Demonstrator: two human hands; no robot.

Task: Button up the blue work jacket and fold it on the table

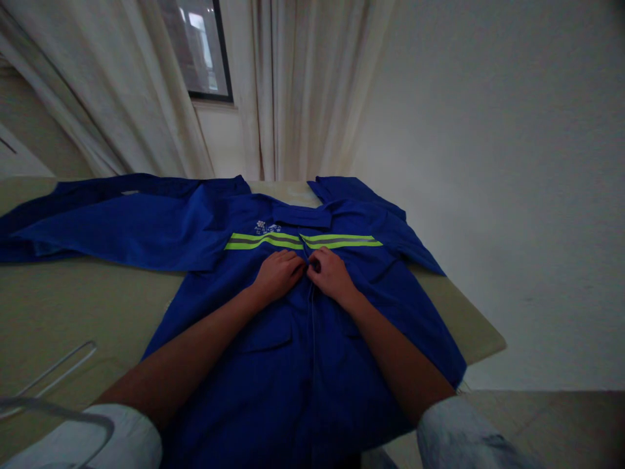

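A blue work jacket (273,378) lies spread front side up, with a lime and grey reflective stripe (342,241) across its chest and a white logo on the chest at left. My left hand (279,272) and my right hand (331,272) meet at its front opening, just below the stripe. Fingers of both hands are pinched together on the edges of the front placket. Whatever small fastening may lie between the fingertips is hidden. The jacket's collar (303,216) is at the far end, its left sleeve in view stretched out sideways.
Beneath the jacket is a beige table (97,312), its right corner near the white wall (512,195). More folded blue clothing (356,192) rests along the far edge. A wire hanger (58,371) lies at the lower left. Pale curtains (312,91) hang behind the table.
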